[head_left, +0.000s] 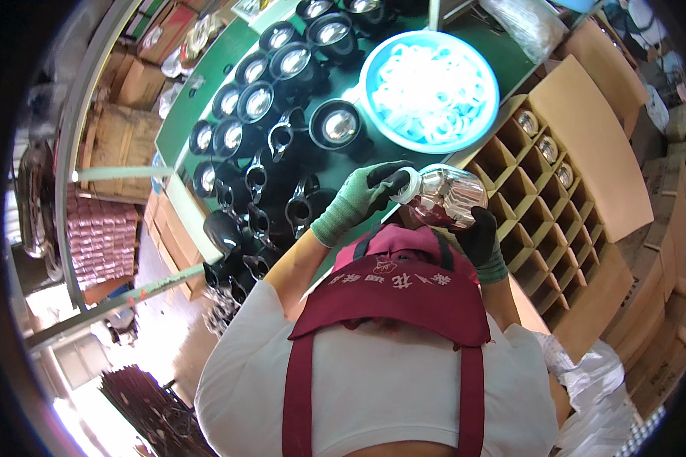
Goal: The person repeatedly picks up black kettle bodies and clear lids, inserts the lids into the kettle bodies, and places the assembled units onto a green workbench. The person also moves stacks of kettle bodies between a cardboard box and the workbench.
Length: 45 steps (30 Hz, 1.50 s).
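A shiny silvered glass flask liner [451, 199] lies on its side between my gloved hands, in front of my chest. My left hand [357, 199], in a green glove with dark fingers, closes round its neck end, where a whitish ring [408, 186] sits. My right hand [480, 238], gloved the same way, grips the rounded bottom end. Just beyond is a light-blue basin [367, 91] heaped with white plastic rings [434, 95]. Left of it, several black flask bodies [335, 125] stand with silvery insides showing upward.
Black spouted collars [280, 139] stand on the green table [177, 126] at left. At right is an open carton with cardboard dividers [523, 199]; a few silvered liners [547, 149] fill far cells. Its flap [587, 114] sticks out. A metal frame post [80, 137] rises at left.
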Available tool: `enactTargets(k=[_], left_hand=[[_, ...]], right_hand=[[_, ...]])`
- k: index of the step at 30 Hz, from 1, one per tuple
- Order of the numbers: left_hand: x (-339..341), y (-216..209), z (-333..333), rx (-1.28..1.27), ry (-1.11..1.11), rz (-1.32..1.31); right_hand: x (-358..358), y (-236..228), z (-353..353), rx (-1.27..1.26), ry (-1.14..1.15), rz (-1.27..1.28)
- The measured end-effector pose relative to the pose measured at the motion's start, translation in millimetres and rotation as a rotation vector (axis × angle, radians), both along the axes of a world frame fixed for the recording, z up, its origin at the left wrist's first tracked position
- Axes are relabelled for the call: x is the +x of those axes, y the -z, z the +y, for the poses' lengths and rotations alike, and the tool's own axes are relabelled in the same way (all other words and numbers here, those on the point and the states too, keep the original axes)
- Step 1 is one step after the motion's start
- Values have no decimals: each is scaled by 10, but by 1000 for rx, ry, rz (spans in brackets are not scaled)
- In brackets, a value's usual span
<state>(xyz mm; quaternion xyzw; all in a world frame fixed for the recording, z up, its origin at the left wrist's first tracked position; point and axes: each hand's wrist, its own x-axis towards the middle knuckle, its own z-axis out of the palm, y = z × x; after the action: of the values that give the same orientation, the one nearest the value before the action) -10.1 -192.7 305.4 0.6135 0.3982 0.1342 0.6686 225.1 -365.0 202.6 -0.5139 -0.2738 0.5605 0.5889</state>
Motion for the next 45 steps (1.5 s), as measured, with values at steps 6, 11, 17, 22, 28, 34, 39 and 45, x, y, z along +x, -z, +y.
enactTargets(k=[6,11,17,22,28,34,39,45], left_hand=[[-322,-345,-170,-197,-139,-53],[-668,29,-212,227,-103,1],[-660,-118,-353,805,-226,-125],[-929,195,-139,299,-287,-444],[-2065,1102,50,767,69,1013],[-2144,1300,191,683,-51,985],[-2296,629,414,80,-323,123],[-1944,-161,265,143,-83,-2]], right_hand=[[-437,-172,193,-121,-25,878],[-739,-170,351,-25,-130,326],[-1182,-501,649,-3,-128,647],[-1240,-664,686,-106,-117,685],[-1167,-949,740,97,-215,-332],[-795,-236,486,23,-229,1167],[-587,136,148,95,-187,298],[-590,-78,189,-48,-227,629]])
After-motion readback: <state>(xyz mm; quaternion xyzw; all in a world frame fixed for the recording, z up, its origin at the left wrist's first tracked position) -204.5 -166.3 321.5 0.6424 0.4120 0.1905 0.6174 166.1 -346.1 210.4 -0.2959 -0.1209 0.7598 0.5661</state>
